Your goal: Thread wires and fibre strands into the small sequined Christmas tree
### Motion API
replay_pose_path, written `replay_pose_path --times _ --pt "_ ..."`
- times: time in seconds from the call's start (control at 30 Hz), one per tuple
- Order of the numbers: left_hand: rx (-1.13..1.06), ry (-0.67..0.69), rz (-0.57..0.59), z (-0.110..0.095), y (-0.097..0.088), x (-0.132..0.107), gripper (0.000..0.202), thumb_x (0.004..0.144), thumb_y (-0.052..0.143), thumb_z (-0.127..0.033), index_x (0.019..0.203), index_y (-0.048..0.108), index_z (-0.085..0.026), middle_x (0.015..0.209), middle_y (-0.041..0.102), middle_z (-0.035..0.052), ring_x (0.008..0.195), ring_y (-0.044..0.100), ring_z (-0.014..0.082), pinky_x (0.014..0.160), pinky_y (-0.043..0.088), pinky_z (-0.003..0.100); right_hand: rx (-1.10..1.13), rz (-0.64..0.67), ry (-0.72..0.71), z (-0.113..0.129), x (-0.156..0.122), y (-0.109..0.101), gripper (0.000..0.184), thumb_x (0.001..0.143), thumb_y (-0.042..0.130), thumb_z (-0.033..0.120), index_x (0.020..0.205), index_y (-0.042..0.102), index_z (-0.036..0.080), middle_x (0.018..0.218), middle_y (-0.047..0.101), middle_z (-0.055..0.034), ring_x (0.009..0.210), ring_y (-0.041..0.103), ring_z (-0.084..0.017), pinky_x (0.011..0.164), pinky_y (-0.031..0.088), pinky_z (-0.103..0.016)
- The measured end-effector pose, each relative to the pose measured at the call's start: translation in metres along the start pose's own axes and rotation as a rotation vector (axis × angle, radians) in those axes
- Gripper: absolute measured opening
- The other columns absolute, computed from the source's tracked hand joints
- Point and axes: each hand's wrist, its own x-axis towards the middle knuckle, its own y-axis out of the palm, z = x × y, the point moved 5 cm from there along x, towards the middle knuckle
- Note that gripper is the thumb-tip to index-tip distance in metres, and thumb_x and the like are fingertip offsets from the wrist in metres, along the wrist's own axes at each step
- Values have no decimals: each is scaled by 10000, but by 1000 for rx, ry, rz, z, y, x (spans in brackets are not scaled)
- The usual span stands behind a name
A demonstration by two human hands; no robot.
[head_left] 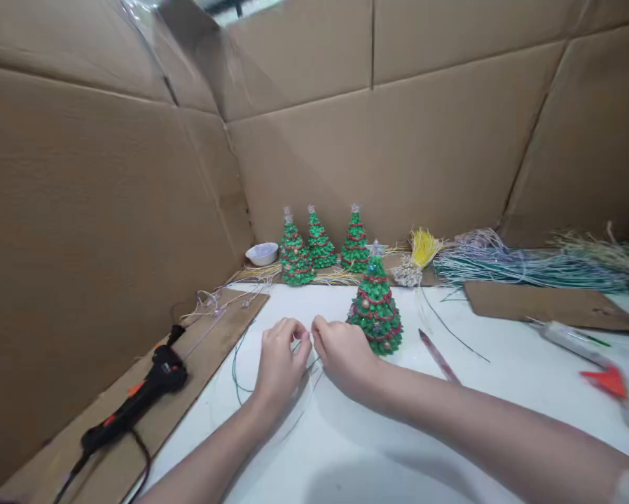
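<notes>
- Your left hand (280,360) and right hand (349,357) are curling close together, any grasp too small to tell.
- Green tree (376,308) is standing beside your right hand.

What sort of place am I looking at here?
Probably a craft workstation, judging by the black glue gun, the small green decorated trees, and the bundled green strands near the cardboard wall.

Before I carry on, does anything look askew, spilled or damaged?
Nothing looks spilled or damaged. Slightly odd: a thin strand lies loose on the white table, right of the front tree, outside the piled strands.
</notes>
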Motion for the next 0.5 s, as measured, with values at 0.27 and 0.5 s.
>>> replay_pose_path --times 0.27,0.5 --pt "-17 2 -70 -3 -6 1 181 816 423 -265 685 514 -180 708 580 0 685 521 150 686 372 295 5 12 7 -7 2 11 222 895 346 185 948 556 136 786 684 -82 717 655 -234 499 344 -276" --pt "-94 -72 -80 3 -5 0 188 837 404 -307 770 531 -185 717 612 8 693 562 160 643 402 279 65 28 -2 -11 2 15 207 864 402 162 1004 547 111 889 672 -97 784 633 -226 594 416 -286"
